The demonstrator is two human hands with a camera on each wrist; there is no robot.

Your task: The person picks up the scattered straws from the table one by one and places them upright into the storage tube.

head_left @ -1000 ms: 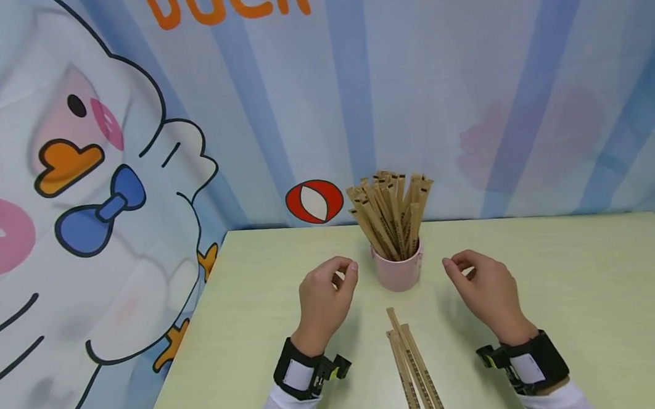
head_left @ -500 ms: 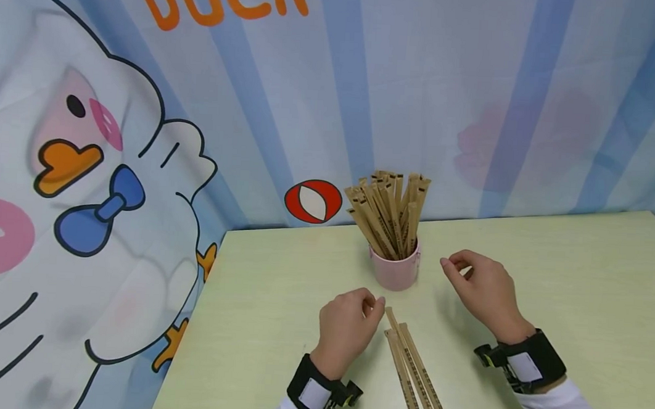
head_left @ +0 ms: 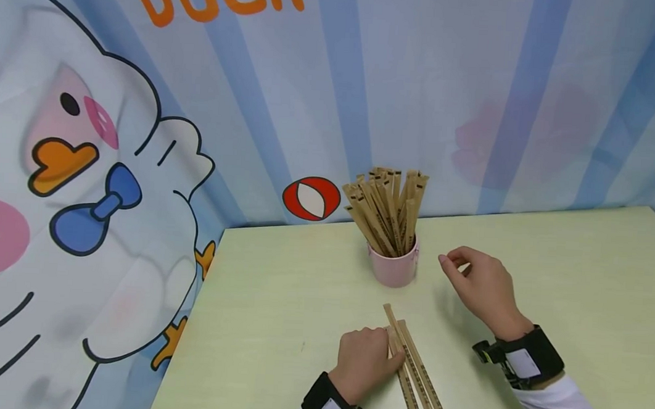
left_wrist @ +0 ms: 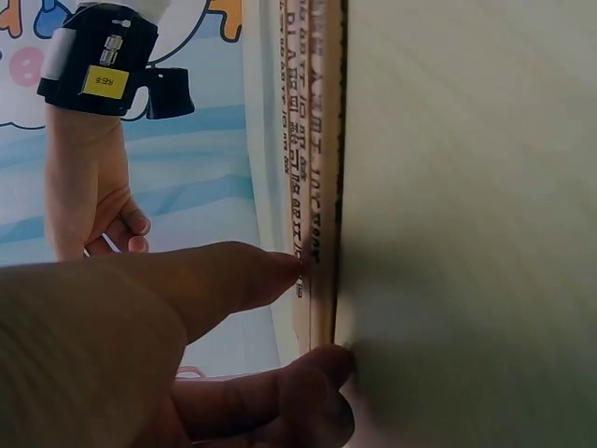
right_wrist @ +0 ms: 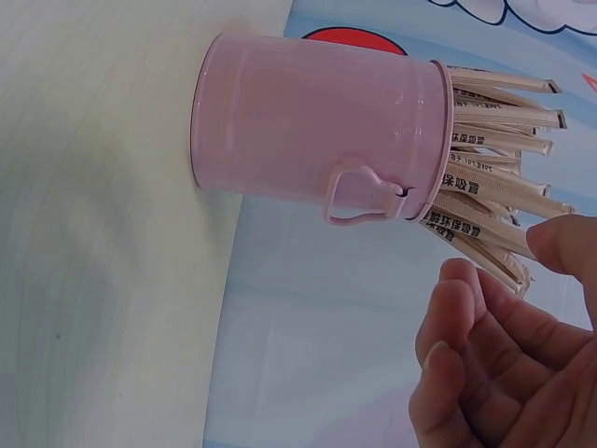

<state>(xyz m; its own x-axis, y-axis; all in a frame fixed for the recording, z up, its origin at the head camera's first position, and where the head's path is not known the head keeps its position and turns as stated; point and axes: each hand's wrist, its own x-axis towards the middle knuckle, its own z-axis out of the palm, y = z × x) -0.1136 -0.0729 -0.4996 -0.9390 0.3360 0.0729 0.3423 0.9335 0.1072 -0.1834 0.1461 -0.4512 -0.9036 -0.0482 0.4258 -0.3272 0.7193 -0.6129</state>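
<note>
Three paper-wrapped straws (head_left: 424,382) lie side by side on the table. My left hand (head_left: 366,362) is at the far end of the leftmost one, its thumb over the straw. In the left wrist view, the thumb (left_wrist: 280,271) touches the wrapped straws (left_wrist: 322,187), and the bent fingers are near their ends, with a gap between thumb and fingertips. My right hand (head_left: 481,293) hovers over the table, fingers loosely curled and holding nothing. It is right of a pink bucket (head_left: 395,271) filled with upright wrapped straws (head_left: 388,214).
A pale table (head_left: 568,273) carries the bucket towards its back edge. Behind it hangs a blue striped cloth (head_left: 422,98) with a cartoon duck. On the bucket's side is a small pink handle loop (right_wrist: 359,196).
My left hand has come down and towards me from beside the bucket to the lying straws. The right hand has stayed almost still.
</note>
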